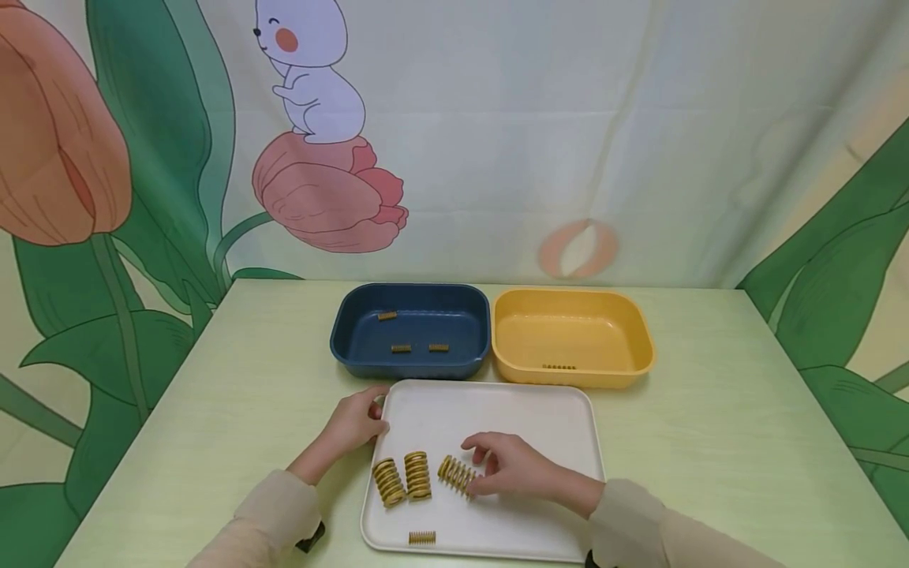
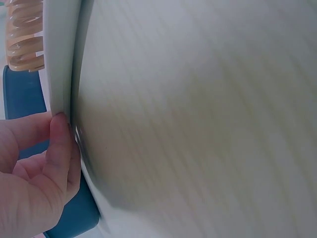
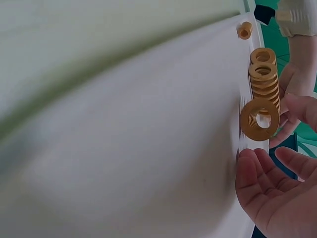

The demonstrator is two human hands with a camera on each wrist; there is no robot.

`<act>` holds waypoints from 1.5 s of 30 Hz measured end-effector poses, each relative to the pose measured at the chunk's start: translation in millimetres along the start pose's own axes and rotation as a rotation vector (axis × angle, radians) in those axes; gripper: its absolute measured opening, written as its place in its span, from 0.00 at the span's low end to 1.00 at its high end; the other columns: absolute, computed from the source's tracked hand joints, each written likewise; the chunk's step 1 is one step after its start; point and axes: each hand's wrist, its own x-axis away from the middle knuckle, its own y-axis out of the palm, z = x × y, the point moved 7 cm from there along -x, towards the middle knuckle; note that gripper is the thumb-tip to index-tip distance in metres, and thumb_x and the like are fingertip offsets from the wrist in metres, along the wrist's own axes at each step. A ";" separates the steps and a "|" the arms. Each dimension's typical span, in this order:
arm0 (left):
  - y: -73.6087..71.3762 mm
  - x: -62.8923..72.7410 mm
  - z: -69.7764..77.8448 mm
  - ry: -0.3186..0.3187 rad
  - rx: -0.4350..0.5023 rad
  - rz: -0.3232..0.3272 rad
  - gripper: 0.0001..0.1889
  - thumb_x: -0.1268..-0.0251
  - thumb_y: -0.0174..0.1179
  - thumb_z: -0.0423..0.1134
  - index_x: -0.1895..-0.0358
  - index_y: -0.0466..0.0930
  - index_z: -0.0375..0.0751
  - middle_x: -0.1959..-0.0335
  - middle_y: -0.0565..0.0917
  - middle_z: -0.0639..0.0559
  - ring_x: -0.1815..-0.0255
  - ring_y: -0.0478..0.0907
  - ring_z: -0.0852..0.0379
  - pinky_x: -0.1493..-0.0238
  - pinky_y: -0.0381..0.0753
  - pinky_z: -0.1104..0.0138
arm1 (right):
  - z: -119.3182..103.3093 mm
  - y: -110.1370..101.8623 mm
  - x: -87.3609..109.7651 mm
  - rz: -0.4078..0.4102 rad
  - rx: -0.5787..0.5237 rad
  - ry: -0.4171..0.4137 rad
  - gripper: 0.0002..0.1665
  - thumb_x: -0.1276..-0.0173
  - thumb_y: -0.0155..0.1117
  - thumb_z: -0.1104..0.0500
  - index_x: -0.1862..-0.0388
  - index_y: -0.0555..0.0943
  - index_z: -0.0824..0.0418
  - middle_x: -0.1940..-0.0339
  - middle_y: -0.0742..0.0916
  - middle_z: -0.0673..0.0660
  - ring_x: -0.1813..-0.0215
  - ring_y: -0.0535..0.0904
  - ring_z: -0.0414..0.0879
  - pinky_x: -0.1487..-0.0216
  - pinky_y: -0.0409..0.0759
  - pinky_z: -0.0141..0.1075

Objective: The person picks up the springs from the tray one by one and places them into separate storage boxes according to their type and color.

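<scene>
On the white tray [image 1: 525, 418] lie three large gold coil springs: one far-left spring [image 1: 389, 483], one spring beside it [image 1: 417, 476] and a tilted spring [image 1: 457, 475]. A small spring [image 1: 422, 538] lies near the tray's front edge. My left hand [image 1: 357, 420] grips the tray's left rim, thumb and fingers pinching it in the left wrist view [image 2: 44, 163]. My right hand [image 1: 514, 467] is at the tilted spring's right end. In the right wrist view its fingers [image 3: 250, 173] are bent loosely and apart from the thumb, beside that large spring [image 3: 260, 120], not closed round it.
Behind the tray stands a blue bin [image 1: 412, 367] with three small springs inside. To its right is a yellow bin [image 1: 642, 359] holding a small spring [image 1: 559, 367]. A printed curtain [image 1: 497, 158] hangs at the back of the pale green table [image 1: 724, 442].
</scene>
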 end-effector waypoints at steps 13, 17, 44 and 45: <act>0.4 0.5 0.5 -0.014 -0.001 -0.010 0.25 0.54 0.58 0.25 0.47 0.69 0.32 0.78 0.71 0.51 0.82 0.67 0.61 0.80 0.67 0.71 | -0.4 9.9 -5.8 0.014 0.091 -0.025 0.29 0.53 0.69 0.59 0.50 0.74 0.64 0.66 0.77 0.54 0.73 0.69 0.34 0.69 0.69 0.26; 0.6 0.3 0.7 -0.024 -0.002 -0.016 0.25 0.54 0.58 0.25 0.46 0.69 0.32 0.78 0.71 0.50 0.81 0.67 0.60 0.80 0.66 0.71 | -1.7 11.5 -6.6 0.005 0.099 -0.009 0.28 0.52 0.69 0.59 0.50 0.74 0.64 0.68 0.77 0.53 0.73 0.69 0.36 0.69 0.69 0.26; 1.1 0.2 -0.8 -0.044 0.002 -0.024 0.26 0.53 0.58 0.26 0.45 0.68 0.32 0.77 0.71 0.50 0.81 0.67 0.60 0.80 0.66 0.72 | -6.7 11.6 -4.5 0.020 0.090 0.033 0.19 0.55 0.68 0.63 0.61 0.77 0.64 0.75 0.78 0.50 0.73 0.69 0.35 0.70 0.68 0.26; 1.2 0.2 -0.9 -0.043 0.003 -0.025 0.26 0.53 0.58 0.26 0.45 0.68 0.32 0.77 0.71 0.50 0.81 0.67 0.60 0.80 0.66 0.72 | -6.6 11.2 -4.5 0.022 0.087 0.030 0.19 0.55 0.68 0.63 0.61 0.77 0.64 0.75 0.78 0.50 0.73 0.69 0.36 0.70 0.68 0.26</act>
